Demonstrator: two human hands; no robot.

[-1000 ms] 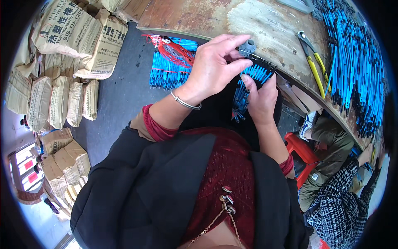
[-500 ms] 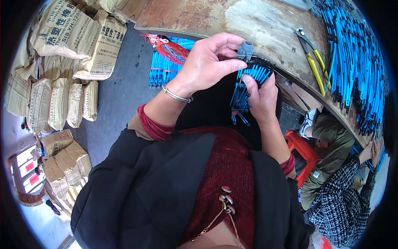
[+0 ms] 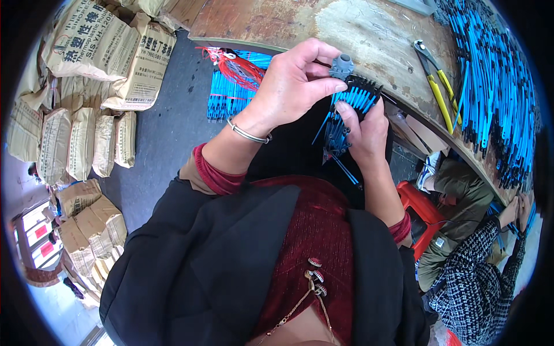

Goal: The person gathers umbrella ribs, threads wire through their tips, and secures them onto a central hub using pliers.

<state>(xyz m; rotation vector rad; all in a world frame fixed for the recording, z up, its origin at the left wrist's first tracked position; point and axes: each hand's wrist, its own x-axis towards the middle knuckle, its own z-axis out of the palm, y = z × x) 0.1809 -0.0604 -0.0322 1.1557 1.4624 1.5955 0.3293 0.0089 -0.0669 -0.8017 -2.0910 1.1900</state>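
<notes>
My right hand (image 3: 369, 130) is wrapped round a bundle of thin blue strips with black ends (image 3: 360, 99), its thumb lying across them. The lower ends hang beneath the thumb, and a few strips stick out at angles. Close by, my left hand (image 3: 288, 83) is closed, with index finger and thumb curled about a grey hollow cylindrical piece (image 3: 343, 66) at the top of the bundle. That thumb's tip touches or nearly touches the black upper ends. How the grey piece joins the bundle is hidden.
A worn wooden table (image 3: 259, 23) runs along the far side, bearing yellow-handled pliers (image 3: 438, 92) and a big heap of blue strips (image 3: 490, 86). Red cords (image 3: 239, 72) lie over stacked blue strips. Paper sacks (image 3: 86, 46) stand left. At right are a red stool (image 3: 424, 213) and a co-worker's sleeve (image 3: 470, 288).
Strips hanging below my right hand have swung: one now slants out left, and the lowest ones point right. My left hand has risen very slightly.
</notes>
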